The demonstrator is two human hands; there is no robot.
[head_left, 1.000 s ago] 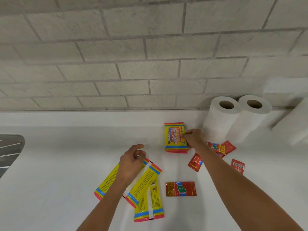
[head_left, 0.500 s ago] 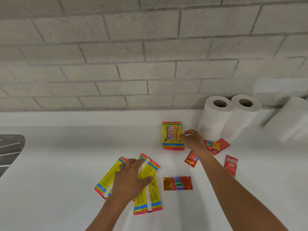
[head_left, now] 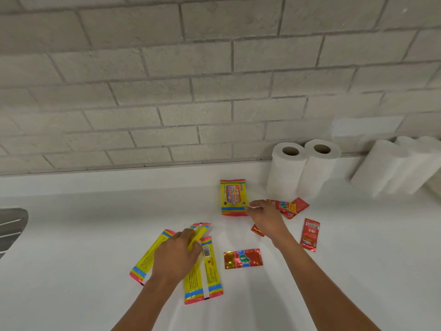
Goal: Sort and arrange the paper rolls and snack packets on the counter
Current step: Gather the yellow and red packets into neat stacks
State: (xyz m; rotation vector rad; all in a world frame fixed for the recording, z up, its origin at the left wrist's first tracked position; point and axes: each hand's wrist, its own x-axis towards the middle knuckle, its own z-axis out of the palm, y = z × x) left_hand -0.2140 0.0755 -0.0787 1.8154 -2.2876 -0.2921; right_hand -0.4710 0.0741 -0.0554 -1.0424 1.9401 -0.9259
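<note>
My left hand [head_left: 177, 253] grips a yellow snack packet [head_left: 200, 232] from a small heap of yellow packets; one [head_left: 152, 255] lies to its left, another [head_left: 205, 273] to its right. My right hand [head_left: 263, 216] pinches the lower right corner of a yellow packet [head_left: 232, 197] lying face up near the wall. Red packets lie around: one [head_left: 243, 258] in front, one [head_left: 309, 235] to the right, a pair [head_left: 291, 207] behind my right hand, one [head_left: 257, 231] half hidden under my wrist. Two paper rolls [head_left: 285, 173] [head_left: 316, 170] stand upright by the wall.
A white counter [head_left: 83, 235] runs along a grey brick wall [head_left: 167, 91]. More paper rolls [head_left: 393, 167] lean at the far right. A metal sink edge [head_left: 12, 225] shows at the left.
My left hand came down onto the yellow heap and closed round one packet, lifting its end. My right hand stayed at the corner of the far yellow packet.
</note>
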